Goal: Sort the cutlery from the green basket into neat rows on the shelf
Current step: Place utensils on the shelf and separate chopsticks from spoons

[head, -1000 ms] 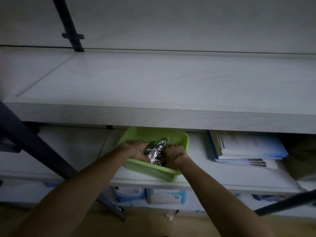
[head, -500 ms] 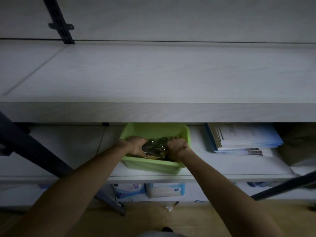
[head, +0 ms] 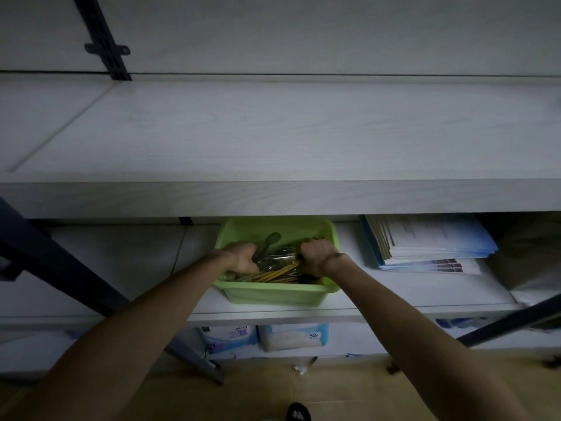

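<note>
The task looks barely begun. The green basket point(head: 274, 291) sits on the lower shelf point(head: 409, 296), its back half tucked under the front edge of the upper shelf point(head: 273, 132). All the cutlery point(head: 274, 264) that can be seen is inside the basket, as a loose heap of dark and yellowish pieces, some apparently under clear wrap; a spoon-like bowl sticks up toward the basket's back wall. The light is dim, so the kinds and the count cannot be told.

Both hands are down in the basket. The left hand point(head: 243, 259) is at the basket's left side, its fingers curled round the left end of the heap. The right hand point(head: 317, 256) is at the basket's right side, its fingers curled over the right end of the same heap. Each seems to grip a bunch, though just which pieces are held is hidden by the knuckles.

Above the basket, the upper shelf shows only bare pale board: no piece is laid there, and no row is started. Right of the basket on the lower shelf lies a stack of papers point(head: 431, 241), just beside it but not touching. Below the basket, under the lower shelf, stand packs point(head: 264, 337) of what look like tissues.

So nothing is sorted yet as far as can be seen. What is left is nearly the whole job: lifting the heap out, splitting it by kind, and laying each kind in straight rows on a shelf. Which shelf is meant I cannot tell, but the bare upper one seems likely.
</note>
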A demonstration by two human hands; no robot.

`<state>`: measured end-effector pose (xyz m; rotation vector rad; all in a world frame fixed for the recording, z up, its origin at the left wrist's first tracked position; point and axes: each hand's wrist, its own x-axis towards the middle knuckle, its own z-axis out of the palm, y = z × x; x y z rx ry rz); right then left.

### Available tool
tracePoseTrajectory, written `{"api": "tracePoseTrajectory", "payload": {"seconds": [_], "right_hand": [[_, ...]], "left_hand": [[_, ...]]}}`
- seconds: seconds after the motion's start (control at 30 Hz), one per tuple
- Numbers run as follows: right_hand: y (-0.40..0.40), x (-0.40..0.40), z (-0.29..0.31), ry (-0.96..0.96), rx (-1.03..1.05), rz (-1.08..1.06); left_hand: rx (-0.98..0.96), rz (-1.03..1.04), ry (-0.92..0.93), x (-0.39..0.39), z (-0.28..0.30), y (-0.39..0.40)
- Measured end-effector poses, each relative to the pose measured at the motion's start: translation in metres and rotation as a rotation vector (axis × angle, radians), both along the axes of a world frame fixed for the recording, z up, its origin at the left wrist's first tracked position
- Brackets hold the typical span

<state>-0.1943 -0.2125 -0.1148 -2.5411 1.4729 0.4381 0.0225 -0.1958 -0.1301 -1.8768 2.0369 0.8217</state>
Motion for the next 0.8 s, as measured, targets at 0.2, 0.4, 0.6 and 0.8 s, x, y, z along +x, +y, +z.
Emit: {"api": "tracePoseTrajectory", "payload": {"seconds": [0.2, 0.4, 0.6, 0.8], "right_hand": [[-0.003, -0.005, 0.010, -0.049, -0.027, 0.033], [-0.006, -0.011, 0.022, -0.100, 0.020, 0.016], [0.000, -0.014, 0.030, -0.125, 0.058, 0.002], [0.006, -0.014, 0.040, -0.168, 0.087, -0.040]], "left_hand": [[0.027, -0.015, 0.020, 0.000, 0.013, -0.004], [-0.050, -0.027, 0.041, 0.003, 0.034, -0.008], [-0.143, -0.070, 0.020, 0.005, 0.054, -0.005], [-0.259, -0.150, -0.071, 0.002, 0.074, 0.001]]}}
